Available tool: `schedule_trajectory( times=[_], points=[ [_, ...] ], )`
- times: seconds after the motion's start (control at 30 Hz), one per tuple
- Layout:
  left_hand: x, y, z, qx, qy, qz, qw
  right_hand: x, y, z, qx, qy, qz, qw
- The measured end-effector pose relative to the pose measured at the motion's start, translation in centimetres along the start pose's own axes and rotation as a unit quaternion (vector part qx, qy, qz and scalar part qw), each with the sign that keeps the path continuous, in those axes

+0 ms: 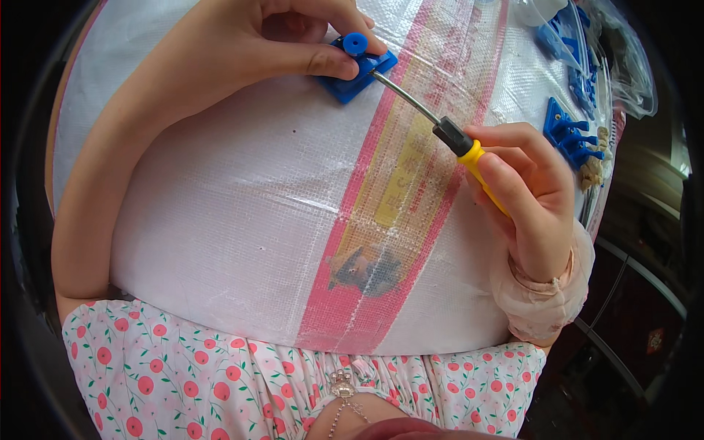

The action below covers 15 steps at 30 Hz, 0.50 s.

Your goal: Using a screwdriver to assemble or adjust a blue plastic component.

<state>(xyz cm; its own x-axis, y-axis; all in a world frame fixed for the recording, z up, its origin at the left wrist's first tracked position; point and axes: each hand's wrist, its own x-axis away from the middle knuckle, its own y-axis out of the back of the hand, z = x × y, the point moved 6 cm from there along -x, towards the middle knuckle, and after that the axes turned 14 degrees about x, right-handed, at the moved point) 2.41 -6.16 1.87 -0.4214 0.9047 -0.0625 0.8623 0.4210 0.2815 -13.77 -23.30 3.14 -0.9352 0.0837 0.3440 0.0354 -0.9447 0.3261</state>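
My left hand [293, 40] pinches a small blue plastic part [359, 70] with a round blue knob on top, pressing it down on the white woven sheet [220, 198]. My right hand [524, 194] grips the yellow-and-black handle of a screwdriver [460, 143]. Its metal shaft slants up and left, and the tip meets the blue part just under my left thumb.
More blue plastic parts lie at the far right: a pronged piece [568, 136] and others [568, 40] beside a clear plastic bag [623, 59]. A pink and yellow printed stripe [396, 198] runs across the sheet. The table edge drops off at the right.
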Motion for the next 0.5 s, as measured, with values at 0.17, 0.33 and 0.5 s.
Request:
schedule_trajectory(
  times=[0.17,0.33,0.5],
  points=[
    [0.2,-0.2,0.1,-0.005,-0.022,-0.012,1.0,0.2,-0.7,-0.7,-0.154,-0.134,0.076,0.976],
    [0.1,-0.3,-1.1,0.006,-0.004,-0.038,0.999,0.3,-0.5,-0.1,0.002,-0.053,0.032,0.998],
    [0.1,-0.4,-0.6,-0.046,-0.036,-0.023,0.998,1.2,-1.3,0.4,0.105,0.141,0.013,0.984]
  ],
)
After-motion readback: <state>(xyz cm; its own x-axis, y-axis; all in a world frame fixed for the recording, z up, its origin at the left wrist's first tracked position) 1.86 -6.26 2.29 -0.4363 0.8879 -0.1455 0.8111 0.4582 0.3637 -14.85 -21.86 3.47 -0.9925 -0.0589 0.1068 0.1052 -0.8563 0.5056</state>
